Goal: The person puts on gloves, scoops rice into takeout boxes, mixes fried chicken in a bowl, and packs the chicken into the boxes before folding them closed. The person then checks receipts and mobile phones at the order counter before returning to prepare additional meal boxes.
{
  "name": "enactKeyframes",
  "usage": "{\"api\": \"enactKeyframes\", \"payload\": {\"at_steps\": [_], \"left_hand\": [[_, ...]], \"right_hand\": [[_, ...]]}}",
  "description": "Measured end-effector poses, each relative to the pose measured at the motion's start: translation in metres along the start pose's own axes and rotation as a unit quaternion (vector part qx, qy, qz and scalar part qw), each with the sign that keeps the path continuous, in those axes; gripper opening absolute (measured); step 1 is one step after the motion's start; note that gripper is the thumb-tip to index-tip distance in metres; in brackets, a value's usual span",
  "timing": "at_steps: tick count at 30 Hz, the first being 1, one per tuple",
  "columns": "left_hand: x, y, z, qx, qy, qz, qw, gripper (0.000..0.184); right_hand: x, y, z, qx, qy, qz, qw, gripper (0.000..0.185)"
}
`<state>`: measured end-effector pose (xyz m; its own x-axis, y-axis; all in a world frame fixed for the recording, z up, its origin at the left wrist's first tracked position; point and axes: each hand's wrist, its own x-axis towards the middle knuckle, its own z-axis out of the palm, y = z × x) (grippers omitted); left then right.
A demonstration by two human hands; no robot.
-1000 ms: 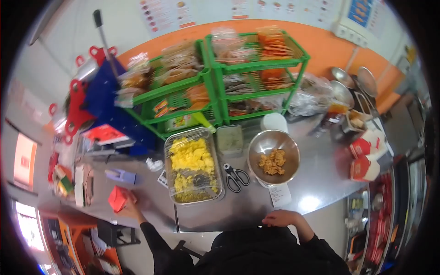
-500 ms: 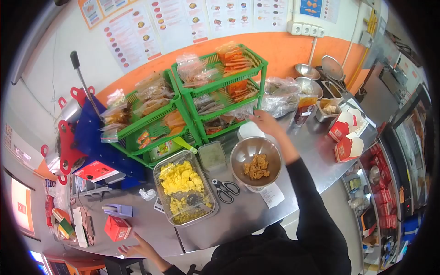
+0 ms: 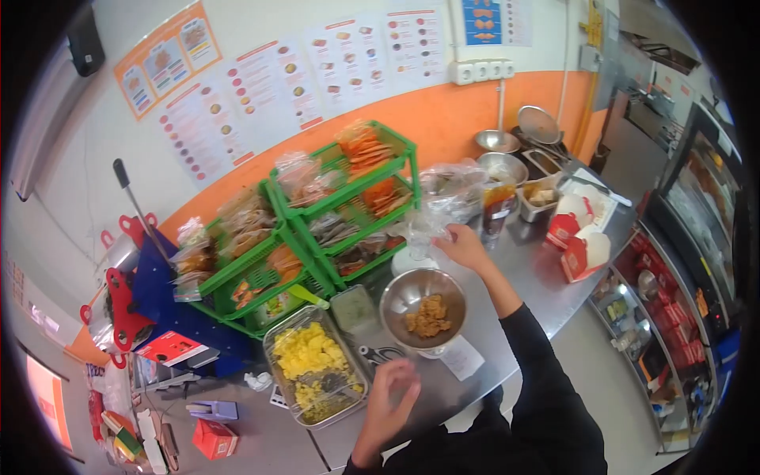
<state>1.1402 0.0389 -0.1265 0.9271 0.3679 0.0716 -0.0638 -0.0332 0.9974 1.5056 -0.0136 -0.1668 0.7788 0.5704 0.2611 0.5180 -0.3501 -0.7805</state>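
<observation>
My right hand (image 3: 463, 247) is pinching a clear plastic bag (image 3: 425, 228) above the back rim of a steel mixing bowl (image 3: 388, 321). Pieces of browned fried food (image 3: 429, 317) lie in that bowl. In front of the bowl, slightly blurred, my left hand (image 3: 393, 396) is raised with fingers curved and apart, and nothing shows in it. Beside it are black-handled scissors (image 3: 384, 355), partly covered by the hand. Left of them stands a clear tray (image 3: 336, 418) of yellow scrambled egg (image 3: 305, 348).
Green tiered baskets (image 3: 348, 204) full of bagged sachets stand behind the bowl. A paper slip (image 3: 461, 359) lies right of it. Red-and-white food boxes (image 3: 584, 255) stand at the right, near metal pans (image 3: 541, 206). At the left are a blue machine (image 3: 154, 281) and a red box (image 3: 214, 439).
My left hand has come from beside the red box to in front of the bowl. My right hand has drawn a clear plastic bag from near the baskets towards the bowl. The view has shifted.
</observation>
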Motion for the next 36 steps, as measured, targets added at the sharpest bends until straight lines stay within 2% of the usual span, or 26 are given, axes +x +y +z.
{"api": "enactKeyframes", "payload": {"at_steps": [1, 2, 4, 7, 8, 10, 11, 14, 15, 17, 18, 19, 20, 21, 22, 23, 24, 25, 27, 28, 30, 31, 33, 34, 36], "left_hand": [[0.024, -0.004, 0.013, 0.022, 0.004, 0.006, 1.000, 0.055], [0.049, -0.009, 0.026, 0.046, 0.008, 0.011, 0.999, 0.059], [0.093, -0.022, 0.050, 0.179, 0.096, 0.122, 0.971, 0.062], [0.138, -0.035, 0.060, 0.236, 0.197, 0.279, 0.910, 0.066], [0.144, -0.036, 0.061, 0.132, 0.175, 0.233, 0.947, 0.068], [0.143, -0.043, 0.060, -0.077, 0.105, 0.126, 0.983, 0.072], [0.142, -0.045, 0.061, 0.013, 0.038, 0.131, 0.991, 0.073], [0.114, 0.014, 0.135, 0.012, -0.083, 0.217, 0.973, 0.065], [0.108, 0.034, 0.164, 0.160, -0.033, 0.269, 0.949, 0.060], [0.122, 0.013, 0.219, 0.067, -0.014, 0.277, 0.958, 0.056], [0.125, 0.004, 0.248, 0.018, -0.006, 0.275, 0.961, 0.054], [0.126, 0.006, 0.278, -0.068, -0.038, 0.242, 0.967, 0.045], [0.123, 0.008, 0.306, -0.096, -0.052, 0.218, 0.970, 0.041], [0.121, 0.010, 0.334, -0.123, -0.066, 0.195, 0.971, 0.036], [0.119, 0.013, 0.363, -0.147, -0.080, 0.172, 0.971, 0.031], [0.117, 0.016, 0.395, -0.114, -0.088, 0.205, 0.968, 0.018], [0.112, 0.018, 0.425, -0.086, -0.125, 0.211, 0.966, 0.015], [0.106, 0.022, 0.455, -0.059, -0.161, 0.218, 0.961, 0.012], [0.087, 0.029, 0.510, -0.035, -0.214, 0.256, 0.942, 0.008], [0.075, 0.033, 0.531, -0.037, -0.244, 0.247, 0.937, 0.009], [0.057, 0.043, 0.572, -0.046, -0.298, 0.235, 0.924, 0.010], [0.051, 0.047, 0.588, -0.036, -0.347, 0.260, 0.900, 0.010], [0.045, 0.047, 0.612, -0.013, -0.435, 0.304, 0.847, 0.010], [0.044, 0.045, 0.625, -0.016, -0.450, 0.277, 0.849, 0.011], [0.044, 0.038, 0.649, -0.017, -0.474, 0.221, 0.852, 0.013]], "right_hand": [[-0.010, 0.002, -0.012, 0.067, 0.023, -0.035, 0.997, 0.032], [-0.017, 0.000, -0.023, 0.124, -0.009, -0.010, 0.992, 0.030], [-0.036, -0.011, -0.035, 0.243, -0.081, 0.043, 0.966, 0.026], [-0.062, -0.030, -0.052, 0.310, -0.194, 0.042, 0.930, 0.023], [-0.074, -0.035, -0.058, 0.325, -0.224, 0.045, 0.918, 0.023], [-0.097, -0.040, -0.080, 0.318, -0.201, 0.092, 0.922, 0.027], [-0.111, -0.039, -0.089, 0.317, -0.184, 0.122, 0.922, 0.030], [-0.154, -0.028, -0.120, 0.370, -0.063, 0.106, 0.921, 0.033], [-0.168, -0.025, -0.139, 0.393, -0.066, 0.111, 0.910, 0.032], [-0.197, -0.013, -0.181, 0.437, -0.068, 0.121, 0.889, 0.031], [-0.212, -0.002, -0.204, 0.427, -0.030, 0.134, 0.894, 0.031], [-0.229, 0.010, -0.230, 0.415, 0.008, 0.148, 0.898, 0.031], [-0.249, 0.022, -0.254, 0.403, 0.046, 0.164, 0.899, 0.031], [-0.271, 0.033, -0.276, 0.310, 0.189, 0.140, 0.921, 0.030], [-0.294, 0.044, -0.296, 0.207, 0.324, 0.111, 0.916, 0.028], [-0.317, 0.054, -0.313, 0.094, 0.448, 0.081, 0.885, 0.028], [-0.339, 0.064, -0.331, -0.024, 0.556, 0.049, 0.830, 0.027], [-0.362, 0.034, -0.349, 0.034, 0.579, 0.011, 0.815, 0.016], [-0.408, 0.008, -0.374, -0.045, 0.491, 0.046, 0.869, 0.011], [-0.427, 0.006, -0.380, -0.077, 0.444, 0.072, 0.890, 0.009], [-0.447, 0.016, -0.396, -0.144, 0.431, 0.083, 0.887, 0.007], [-0.455, 0.022, -0.405, -0.175, 0.421, 0.087, 0.885, 0.008], [-0.473, 0.047, -0.418, -0.176, 0.465, 0.120, 0.859, 0.012], [-0.480, 0.059, -0.425, -0.176, 0.483, 0.135, 0.847, 0.013], [-0.489, 0.077, -0.438, -0.089, 0.519, 0.155, 0.836, 0.016]]}}
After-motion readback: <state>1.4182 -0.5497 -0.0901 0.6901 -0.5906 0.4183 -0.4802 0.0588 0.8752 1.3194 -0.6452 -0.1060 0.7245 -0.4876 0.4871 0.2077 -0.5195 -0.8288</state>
